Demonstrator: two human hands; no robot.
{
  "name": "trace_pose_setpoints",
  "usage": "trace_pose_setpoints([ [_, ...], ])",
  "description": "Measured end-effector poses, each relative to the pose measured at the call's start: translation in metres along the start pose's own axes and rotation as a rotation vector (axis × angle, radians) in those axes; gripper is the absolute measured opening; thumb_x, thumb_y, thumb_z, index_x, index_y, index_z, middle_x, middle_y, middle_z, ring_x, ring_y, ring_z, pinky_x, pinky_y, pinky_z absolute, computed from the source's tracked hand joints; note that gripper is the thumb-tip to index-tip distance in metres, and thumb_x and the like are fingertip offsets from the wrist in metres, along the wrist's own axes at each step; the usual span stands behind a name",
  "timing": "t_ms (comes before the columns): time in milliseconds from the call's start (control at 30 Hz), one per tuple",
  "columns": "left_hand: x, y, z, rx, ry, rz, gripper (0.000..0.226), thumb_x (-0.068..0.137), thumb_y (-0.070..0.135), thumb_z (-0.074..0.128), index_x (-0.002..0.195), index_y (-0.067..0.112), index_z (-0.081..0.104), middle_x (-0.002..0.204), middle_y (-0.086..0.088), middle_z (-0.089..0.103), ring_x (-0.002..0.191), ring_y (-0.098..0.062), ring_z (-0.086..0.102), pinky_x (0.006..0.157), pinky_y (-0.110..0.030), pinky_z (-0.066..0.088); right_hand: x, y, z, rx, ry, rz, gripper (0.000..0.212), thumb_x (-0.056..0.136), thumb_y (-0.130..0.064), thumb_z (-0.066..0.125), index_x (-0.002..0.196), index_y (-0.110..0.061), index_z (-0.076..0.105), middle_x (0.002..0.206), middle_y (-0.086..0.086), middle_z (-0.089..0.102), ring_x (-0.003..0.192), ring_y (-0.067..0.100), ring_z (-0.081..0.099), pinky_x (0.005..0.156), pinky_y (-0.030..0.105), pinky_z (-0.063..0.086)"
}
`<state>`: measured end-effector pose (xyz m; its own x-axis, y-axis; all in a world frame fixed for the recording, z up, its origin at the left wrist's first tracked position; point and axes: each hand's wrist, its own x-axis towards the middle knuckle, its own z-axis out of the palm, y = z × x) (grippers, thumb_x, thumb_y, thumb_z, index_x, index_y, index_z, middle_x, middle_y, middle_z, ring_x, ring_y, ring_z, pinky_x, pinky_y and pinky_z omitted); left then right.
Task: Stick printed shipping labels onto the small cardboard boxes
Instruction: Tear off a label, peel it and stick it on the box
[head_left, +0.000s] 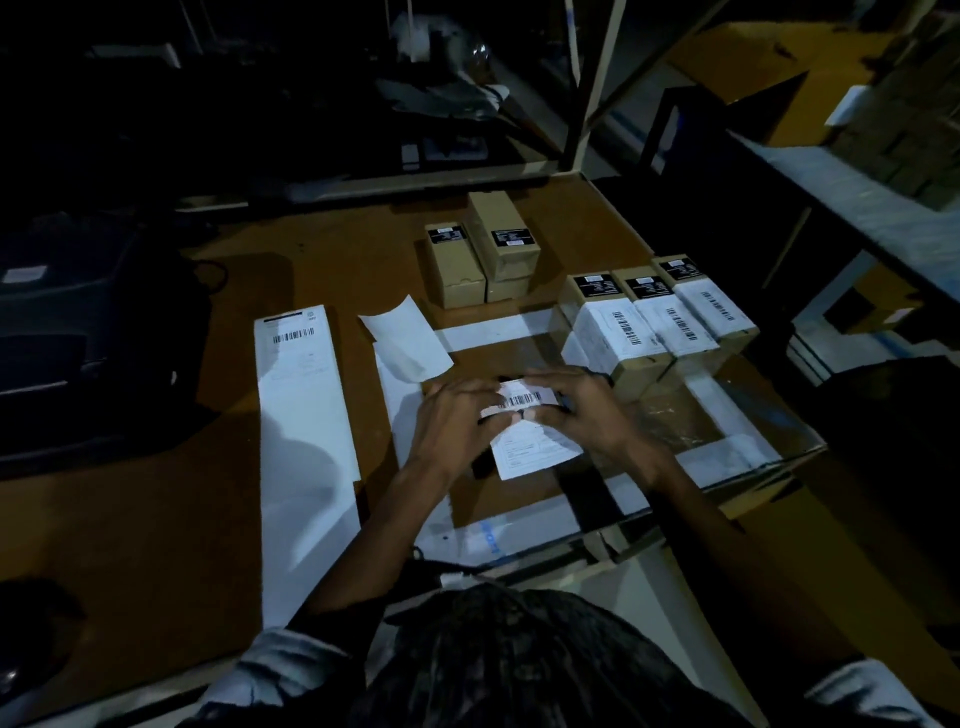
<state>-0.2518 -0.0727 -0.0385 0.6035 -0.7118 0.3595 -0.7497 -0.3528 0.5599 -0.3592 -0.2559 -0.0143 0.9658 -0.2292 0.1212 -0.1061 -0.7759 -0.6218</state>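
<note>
The brown counter (156, 509) fills most of the view, dim under poor light, with dark shelving and metal racking behind it at twelve o'clock and a pale shelf running off at two o'clock. A large flattened carton (675, 415), taped in white, lies at the centre and seems to serve as a work pad.

At nine o'clock from it lies a long strip of printed labels (301, 415), barcode uppermost, likely the supply still to be used. A curled, blank backing sheet (410, 338) sits at eleven o'clock, probably peeled waste.

At two o'clock three labelled boxes (660, 332) stand touching in a row, apparently the finished lot; at twelve o'clock two unlabelled boxes (483, 260) wait, well apart from them.

At the centre, the left hand (452, 421) and right hand (587, 410) meet over one label (524, 415), fingers curled, pinching its upper part from either side. A box beneath is mostly hidden, so I cannot tell whether the label is already stuck; its lower end hangs loose toward six o'clock, which suggests it is being wrapped down.
</note>
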Motion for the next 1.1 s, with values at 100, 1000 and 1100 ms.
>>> trace_pose_setpoints([
  [100,-0.006,0.005,0.002,-0.024,0.044,-0.042,0.031,0.083,0.028,0.08,0.108,0.01,0.077,0.114,-0.006,0.074,0.101,-0.022,0.071,0.089,-0.026,0.048,0.003,0.006,-0.006,-0.025,-0.092,-0.024,0.061,0.082,-0.032,0.082,0.133,-0.005,0.063,0.142,0.012,0.058,0.132,0.024,0.053,0.113,0.036,0.04],
  [1000,0.041,-0.012,-0.016,0.189,-0.109,-0.047,0.029,0.093,0.035,0.067,0.095,0.009,0.08,0.083,-0.011,0.077,0.069,-0.016,0.07,0.057,-0.031,0.053,0.059,-0.003,-0.028,-0.186,-0.377,0.057,0.033,0.102,-0.041,0.052,0.11,-0.018,0.074,0.093,0.002,0.063,0.083,0.016,0.06,0.068,0.032,0.045],
  [1100,0.056,-0.012,-0.015,0.198,-0.092,-0.19,0.036,0.093,0.04,0.066,0.091,0.008,0.081,0.082,-0.015,0.076,0.068,-0.022,0.068,0.059,-0.034,0.046,0.071,-0.004,-0.027,-0.176,-0.345,0.087,0.036,0.102,-0.042,0.051,0.111,-0.015,0.074,0.099,0.008,0.067,0.076,0.014,0.058,0.063,0.029,0.043],
])
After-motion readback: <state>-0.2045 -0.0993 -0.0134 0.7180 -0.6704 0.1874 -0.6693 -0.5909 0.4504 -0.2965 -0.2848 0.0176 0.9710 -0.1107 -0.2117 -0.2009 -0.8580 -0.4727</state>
